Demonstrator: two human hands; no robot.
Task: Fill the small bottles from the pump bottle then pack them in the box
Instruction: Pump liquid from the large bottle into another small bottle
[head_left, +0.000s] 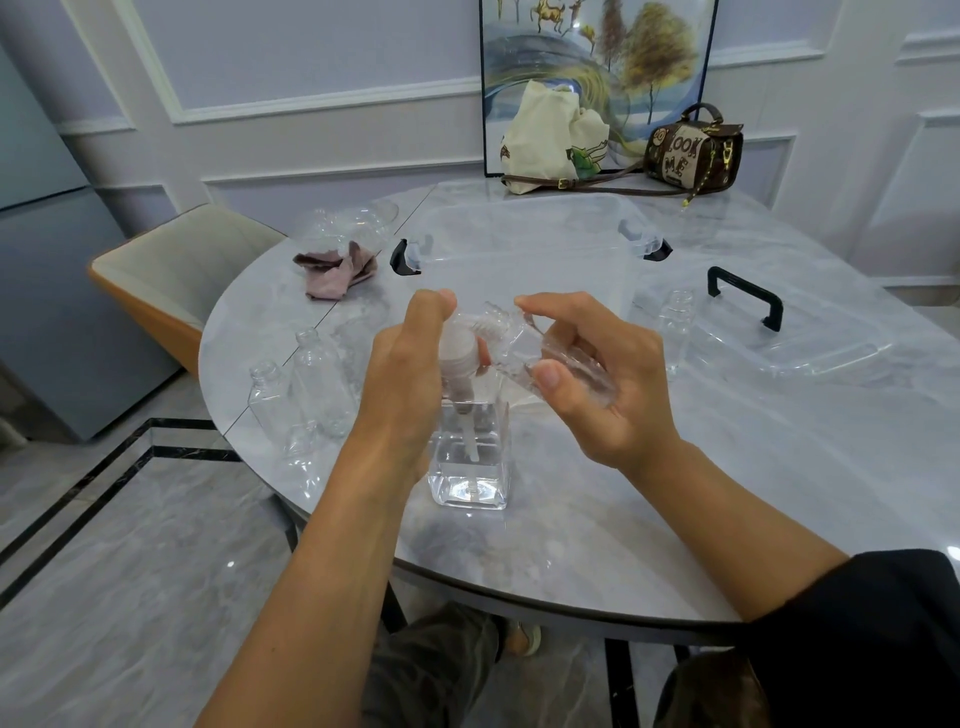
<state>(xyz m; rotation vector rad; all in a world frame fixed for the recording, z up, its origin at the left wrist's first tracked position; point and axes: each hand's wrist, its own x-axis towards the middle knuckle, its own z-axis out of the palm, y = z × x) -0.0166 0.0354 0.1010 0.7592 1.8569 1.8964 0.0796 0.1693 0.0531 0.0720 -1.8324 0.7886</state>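
A clear square pump bottle (469, 470) with a white pump head (457, 345) stands on the table near its front edge, partly filled with clear liquid. My left hand (405, 374) wraps around the pump head. My right hand (597, 374) holds a small clear bottle (524, 345) tilted on its side, its mouth at the pump's nozzle. Several empty small bottles (311, 384) stand to the left. Another small bottle (678, 322) stands to the right. The clear storage box (519, 244) with black latches sits behind my hands.
The box's clear lid (810, 343) with a black handle lies at right. A crumpled pink cloth (337, 270) and clear plastic wrap lie at back left. A cream tote bag (550, 135) and a brown handbag (693, 150) stand at the far edge. A chair (176, 270) is at left.
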